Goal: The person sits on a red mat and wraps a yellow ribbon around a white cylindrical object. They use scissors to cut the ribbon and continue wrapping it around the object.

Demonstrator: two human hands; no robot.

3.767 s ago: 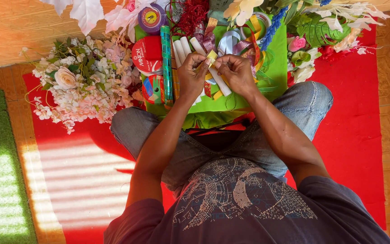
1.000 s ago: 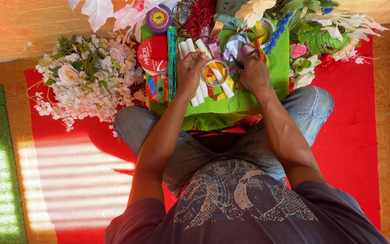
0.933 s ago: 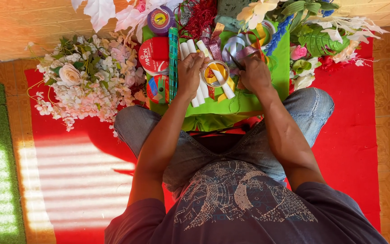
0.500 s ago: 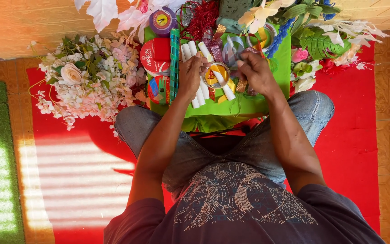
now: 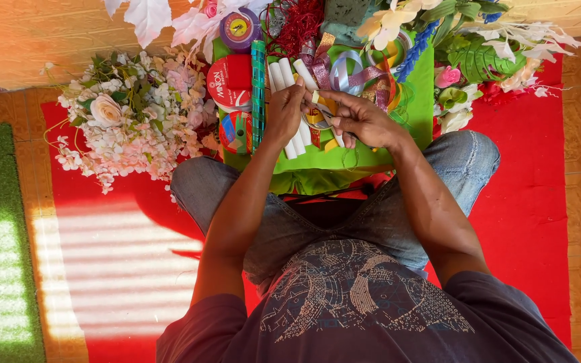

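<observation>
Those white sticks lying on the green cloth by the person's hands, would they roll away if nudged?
Probably a little. The white sticks look round and smooth, so a sideways push could roll them, though the soft green cloth may slow them. They seem stiff and light, lying straight in a row beside the left hand.

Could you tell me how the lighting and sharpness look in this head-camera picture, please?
Head view: striped sunlight falls on the red mat at lower left, brightly enough to wash out its colour; the left hand and right hand over the green cloth are evenly lit and fairly sharp; edges show slight wide-angle bending.
</observation>
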